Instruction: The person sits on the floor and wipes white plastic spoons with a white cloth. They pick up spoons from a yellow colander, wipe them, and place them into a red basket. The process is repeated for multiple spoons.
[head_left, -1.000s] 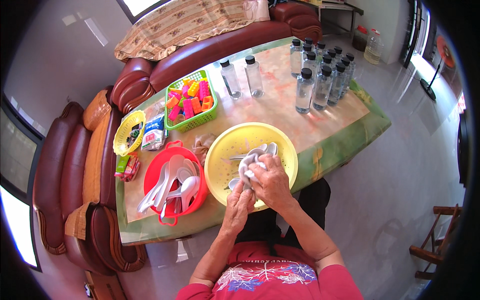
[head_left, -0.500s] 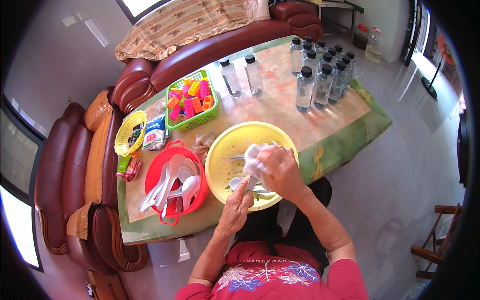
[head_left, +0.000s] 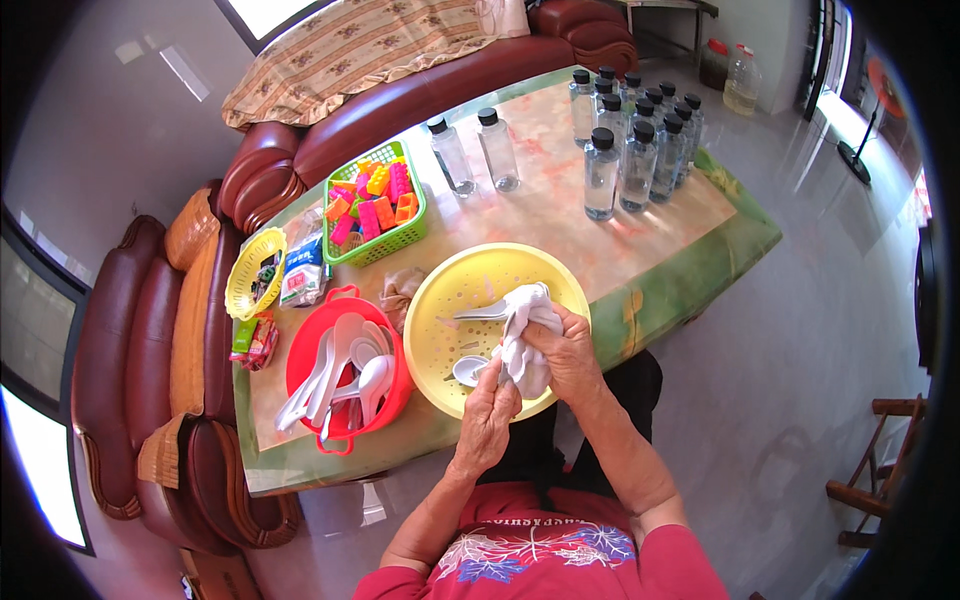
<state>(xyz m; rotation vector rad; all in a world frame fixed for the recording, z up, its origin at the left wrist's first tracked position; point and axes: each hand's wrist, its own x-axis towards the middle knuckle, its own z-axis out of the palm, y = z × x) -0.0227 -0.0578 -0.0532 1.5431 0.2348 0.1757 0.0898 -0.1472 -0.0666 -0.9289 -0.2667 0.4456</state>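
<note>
My left hand [head_left: 487, 412] pinches the end of a pale spoon, which is mostly hidden by the white cloth [head_left: 527, 350]. My right hand [head_left: 567, 352] grips that cloth, bunched around the spoon. Both hands are over the near right part of a yellow perforated basin [head_left: 424, 365]. Inside the basin lie a white spoon [head_left: 468, 371] and another pale utensil [head_left: 482, 313], partly covered by the cloth. Left of it is a red basket [head_left: 398, 402] holding several white spoons and ladles [head_left: 345, 365].
The table [head_left: 560, 225] also bears a green basket [head_left: 383, 243] of toy bricks, a yellow basket [head_left: 241, 287], packets [head_left: 303, 272], and a brown cloth [head_left: 399, 296]. Two bottles [head_left: 497, 152] stand at the back, with several more black-capped bottles [head_left: 638, 165] at right. A sofa [head_left: 385, 97] lies beyond.
The white cloth was bunched in my right hand and now hangs looser around the spoon. My right hand has shifted slightly down; my left hand stays near the spoon's end.
</note>
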